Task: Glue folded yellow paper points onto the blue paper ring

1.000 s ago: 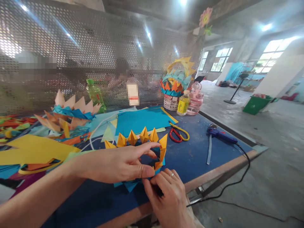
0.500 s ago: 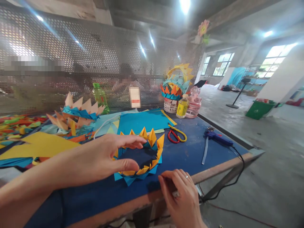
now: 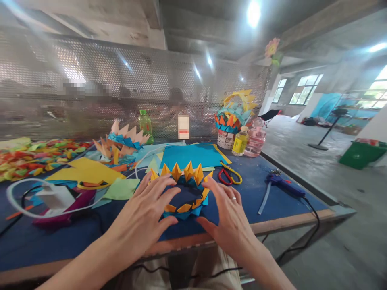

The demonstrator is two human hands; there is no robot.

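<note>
Probably light, crushable paper ring [image 3: 189,173] sat between left hand [image 3: 146,213] and right hand [image 3: 232,213], fingers [image 3: 169,195] spread, neither closed, blue base [image 3: 197,211] safest hold.

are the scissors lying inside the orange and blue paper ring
No, the scissors lie outside the paper ring, on the table to its right.

The left forearm [image 3: 96,253] and right forearm [image 3: 263,259] are bare as far as they show, and so are the left hand [image 3: 151,207] and the right hand [image 3: 229,211], both slim-fingered. A thin silvery ring [image 3: 234,198] circles one finger of the right hand. Light beige trousers [image 3: 211,264] cover the legs
</note>
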